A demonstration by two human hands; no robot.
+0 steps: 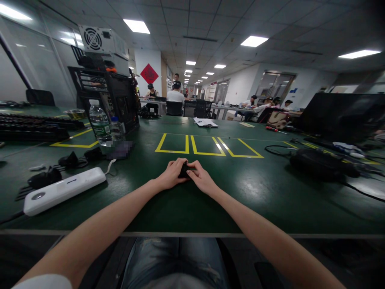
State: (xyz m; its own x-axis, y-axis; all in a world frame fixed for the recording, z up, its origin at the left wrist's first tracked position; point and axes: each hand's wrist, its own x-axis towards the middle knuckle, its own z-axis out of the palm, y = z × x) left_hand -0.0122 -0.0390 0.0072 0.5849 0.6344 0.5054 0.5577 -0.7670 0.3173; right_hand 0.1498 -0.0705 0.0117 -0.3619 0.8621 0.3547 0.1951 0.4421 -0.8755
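A small black object (183, 171) is between my two hands, low over the green table (168, 208); its kind does not show. My left hand (172, 173) wraps round it from the left, fingers curled over its top. From the right, my right hand (201, 176) pinches at its near side with thumb and forefinger. The fingers cover much of the object. Just beyond both hands, yellow tape outlines (207, 154) mark the table top.
On the left are a white power strip (66, 190), black adapters (45, 178), water bottles (100, 122) and a computer case (120, 100). A clipboard (206, 122) lies at the far edge. Rightward are a black pouch (321, 163), cables, a screwdriver (275, 129) and a monitor (345, 116). Several people sit further back.
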